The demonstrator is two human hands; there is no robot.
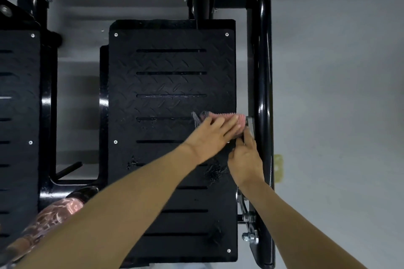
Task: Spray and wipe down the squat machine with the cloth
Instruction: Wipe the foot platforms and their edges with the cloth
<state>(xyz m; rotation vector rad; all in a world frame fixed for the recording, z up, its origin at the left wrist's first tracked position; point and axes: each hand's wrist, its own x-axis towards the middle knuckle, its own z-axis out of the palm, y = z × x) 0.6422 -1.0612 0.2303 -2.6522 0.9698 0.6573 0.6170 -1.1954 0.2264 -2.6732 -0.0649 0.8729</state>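
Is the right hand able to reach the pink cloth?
Probably yes. The right hand sits right beside the cloth, with nothing between them, though the left hand covers most of it.

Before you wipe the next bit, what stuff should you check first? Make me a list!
1. Is the cloth held down? Ok: the left hand presses it with flat fingers at the right footplate's right edge.
2. Is spray on the right footplate? Ok: wet splotches show near its lower slots.
3. Is the right hand out of the cloth's way? Not ok: it sits right beside it.
4. Is the spray bottle handy? Cannot tell: none in view.
5. Is the left footplate wiped? Cannot tell.
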